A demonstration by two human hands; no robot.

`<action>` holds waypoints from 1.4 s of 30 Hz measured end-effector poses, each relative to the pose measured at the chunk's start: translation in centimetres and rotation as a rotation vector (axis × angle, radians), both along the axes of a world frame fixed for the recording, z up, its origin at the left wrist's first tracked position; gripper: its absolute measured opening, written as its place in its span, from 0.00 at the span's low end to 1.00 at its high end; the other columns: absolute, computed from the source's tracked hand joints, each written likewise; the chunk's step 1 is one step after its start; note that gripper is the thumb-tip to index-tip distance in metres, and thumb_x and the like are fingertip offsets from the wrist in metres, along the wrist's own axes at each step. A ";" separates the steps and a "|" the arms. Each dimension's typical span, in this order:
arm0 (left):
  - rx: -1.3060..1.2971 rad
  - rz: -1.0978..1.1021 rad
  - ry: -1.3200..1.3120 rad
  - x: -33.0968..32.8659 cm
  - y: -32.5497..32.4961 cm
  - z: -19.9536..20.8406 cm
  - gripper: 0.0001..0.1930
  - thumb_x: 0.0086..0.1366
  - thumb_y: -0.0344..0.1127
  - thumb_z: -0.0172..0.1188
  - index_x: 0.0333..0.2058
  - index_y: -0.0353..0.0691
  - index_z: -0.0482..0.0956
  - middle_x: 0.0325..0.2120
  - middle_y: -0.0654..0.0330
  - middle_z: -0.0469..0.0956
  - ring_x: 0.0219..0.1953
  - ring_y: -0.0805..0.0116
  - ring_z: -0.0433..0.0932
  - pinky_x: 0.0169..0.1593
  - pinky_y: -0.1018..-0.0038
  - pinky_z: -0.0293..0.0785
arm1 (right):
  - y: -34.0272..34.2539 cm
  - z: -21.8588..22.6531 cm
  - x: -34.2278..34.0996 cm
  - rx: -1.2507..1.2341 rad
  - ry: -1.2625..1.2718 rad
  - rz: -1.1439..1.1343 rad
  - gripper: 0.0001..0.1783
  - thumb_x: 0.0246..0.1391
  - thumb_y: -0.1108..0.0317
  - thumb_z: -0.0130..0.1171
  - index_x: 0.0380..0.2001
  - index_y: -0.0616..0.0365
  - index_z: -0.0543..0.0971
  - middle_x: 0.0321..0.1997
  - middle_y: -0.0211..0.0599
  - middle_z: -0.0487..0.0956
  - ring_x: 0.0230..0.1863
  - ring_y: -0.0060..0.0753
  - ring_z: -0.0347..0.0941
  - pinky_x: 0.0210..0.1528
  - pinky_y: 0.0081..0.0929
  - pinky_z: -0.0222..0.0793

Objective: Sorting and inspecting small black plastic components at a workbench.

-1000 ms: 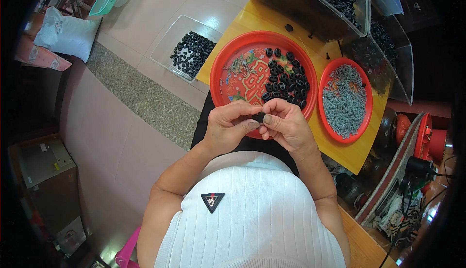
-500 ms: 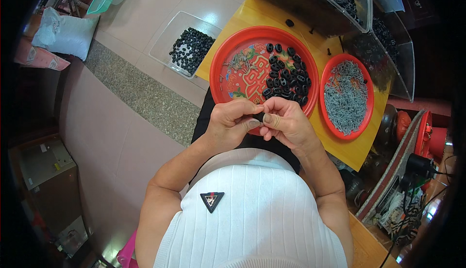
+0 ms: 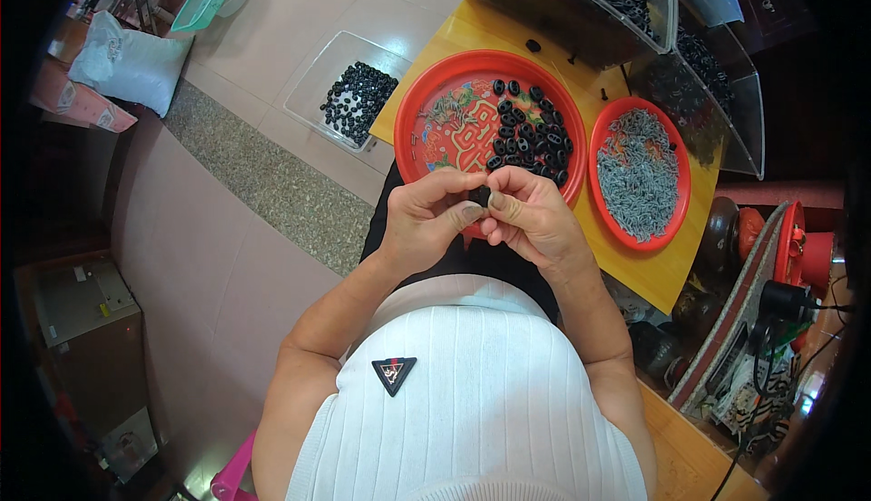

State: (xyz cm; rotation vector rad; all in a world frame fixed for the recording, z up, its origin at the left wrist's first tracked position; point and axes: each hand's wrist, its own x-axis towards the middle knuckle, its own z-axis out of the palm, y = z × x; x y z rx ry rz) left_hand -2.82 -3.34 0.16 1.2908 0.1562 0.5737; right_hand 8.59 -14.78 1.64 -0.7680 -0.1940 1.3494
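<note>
Between my fingertips sits a small black oval plastic piece (image 3: 481, 195), partly covered by them. My left hand (image 3: 426, 220) pinches it from one side with thumb and forefinger. From the other side my right hand (image 3: 537, 224) grips it too, thumb bent against it. Whether a screw is also in my fingers is hidden. Both hands are over the near edge of a round red tray (image 3: 407, 107). Inside the tray, many black oval pieces with holes (image 3: 544, 147) lie on the right, and small metal screws (image 3: 446, 113) are scattered at the left.
An oval red dish (image 3: 596, 175) heaped with grey screws (image 3: 640, 184) stands right of the tray on the yellow table (image 3: 649, 279). Clear bins (image 3: 599, 16) of black parts stand behind. On the floor, a clear container (image 3: 295, 97) holds black pieces; a white sack (image 3: 141, 70) lies farther left.
The head view has shifted slightly, so the tray and table appear a little to the left. Both hands keep their pinch on the black piece, with small finger movements.
</note>
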 end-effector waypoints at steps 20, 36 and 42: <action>-0.175 -0.043 0.027 -4.6 -5.0 -0.1 0.14 0.51 0.22 0.58 0.39 0.31 0.72 0.26 0.58 0.75 0.27 0.76 0.74 0.31 0.83 0.72 | -4.4 1.4 -4.3 -0.092 -0.376 -0.074 0.06 0.50 0.76 0.52 0.32 0.66 0.71 0.24 0.34 0.73 0.22 0.21 0.72 0.22 0.15 0.71; -0.318 -0.049 0.113 -5.5 -5.7 -0.1 0.12 0.54 0.24 0.56 0.39 0.31 0.70 0.28 0.55 0.76 0.26 0.72 0.76 0.28 0.83 0.72 | -4.3 0.7 -4.4 -0.108 -0.456 -0.033 0.04 0.50 0.74 0.52 0.29 0.63 0.74 0.22 0.29 0.74 0.19 0.14 0.67 0.19 0.10 0.64; -0.272 0.002 0.135 -5.3 -5.7 -0.7 0.12 0.51 0.22 0.58 0.36 0.32 0.71 0.27 0.56 0.76 0.25 0.73 0.76 0.28 0.83 0.72 | -3.8 0.3 -3.9 -0.125 -0.462 -0.050 0.05 0.50 0.72 0.53 0.29 0.63 0.72 0.20 0.29 0.72 0.18 0.15 0.67 0.17 0.10 0.62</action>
